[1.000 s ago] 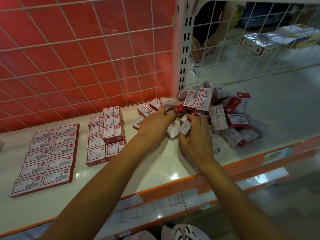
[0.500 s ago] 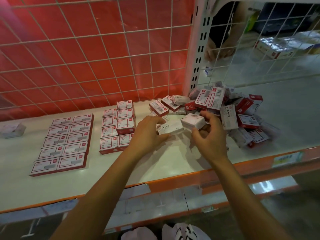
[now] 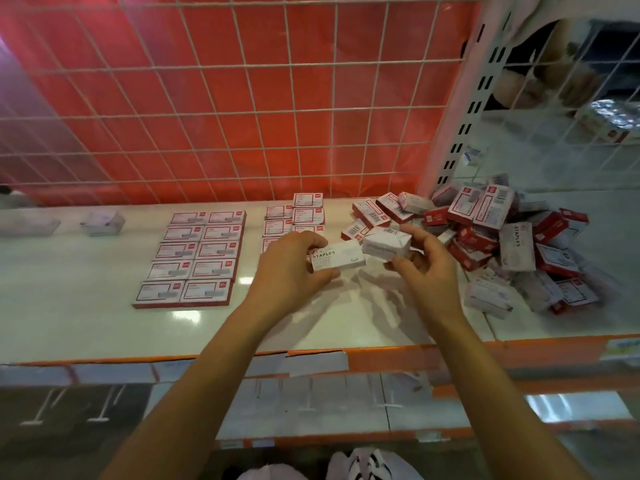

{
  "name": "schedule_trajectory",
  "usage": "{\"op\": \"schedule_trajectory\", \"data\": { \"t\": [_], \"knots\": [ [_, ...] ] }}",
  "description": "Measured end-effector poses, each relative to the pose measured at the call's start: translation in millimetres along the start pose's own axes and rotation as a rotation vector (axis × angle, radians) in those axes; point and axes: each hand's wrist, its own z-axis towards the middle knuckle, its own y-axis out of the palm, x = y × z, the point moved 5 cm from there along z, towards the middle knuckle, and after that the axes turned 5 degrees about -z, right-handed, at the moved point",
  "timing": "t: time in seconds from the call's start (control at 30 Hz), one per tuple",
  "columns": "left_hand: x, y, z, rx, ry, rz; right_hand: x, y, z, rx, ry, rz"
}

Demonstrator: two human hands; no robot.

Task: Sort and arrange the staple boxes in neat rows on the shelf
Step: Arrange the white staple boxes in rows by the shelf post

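White shelf (image 3: 86, 323), red mesh behind. The left grip (image 3: 287, 271) curls around a white staple box (image 3: 337, 259) above it; the right grip (image 3: 426, 271) pinches a second box (image 3: 386, 242) just beside the first. A loose pile (image 3: 519, 237) lies right of both, neat rows (image 3: 197, 254) left. These look like light, stiff cartons, best pinched across their narrow sides.

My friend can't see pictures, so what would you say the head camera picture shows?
A person's left hand holds a white box marked STAPLES and the right hand holds a second white box above a white shelf. Neat rows of red-and-white boxes lie to the left, and a messy pile of boxes sits to the right.
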Motion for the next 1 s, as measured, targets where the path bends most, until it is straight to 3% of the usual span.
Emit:
{"op": "schedule_trajectory", "data": {
  "t": [0.23, 0.53, 0.7, 1.0],
  "knots": [
    [-50.7, -48.4, -20.8, 0.075, -0.025, 0.001, -25.7, 65.2, -12.0, -0.016, -0.046, 0.052],
    [-122.6, -93.5, -39.8, 0.073, -0.055, 0.016, -61.0, 177.7, -40.4, -0.188, -0.345, -0.317],
    [-156.7, -110.1, -48.4, 0.053, -0.042, -0.018, -62.8, 237.0, -53.2, -0.334, -0.345, -0.357],
    [-202.2, -141.0, -61.1, 0.006, -0.015, -0.176, -58.8, 282.9, -68.6, -0.331, -0.373, -0.472]
  ]
}}
